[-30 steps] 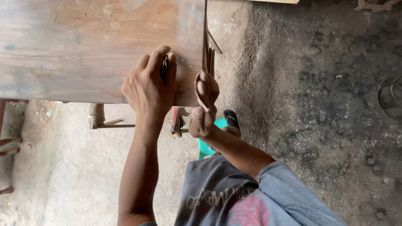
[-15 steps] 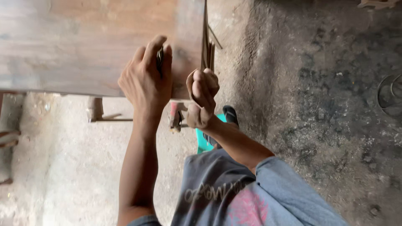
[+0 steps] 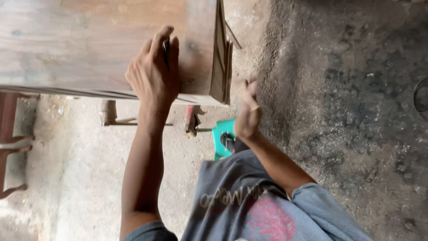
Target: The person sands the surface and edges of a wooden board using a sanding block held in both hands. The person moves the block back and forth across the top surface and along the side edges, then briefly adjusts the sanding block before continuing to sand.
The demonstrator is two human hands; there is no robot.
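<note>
Left hand (image 3: 154, 73): closed on a small dark tool (image 3: 166, 47), pressed to the wooden worktop (image 3: 67, 44) beneath it. Right hand (image 3: 247, 114): loosely curled, empty, apart beside the worktop's edge. Step: marking; next needs steady pressure.

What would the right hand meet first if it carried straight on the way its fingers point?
Probably the stack of thin slats standing on edge at the board's right side. The right hand hangs just below and right of them, fingers aimed up the picture. Depth is unclear, so it might pass alongside over the floor.
</note>
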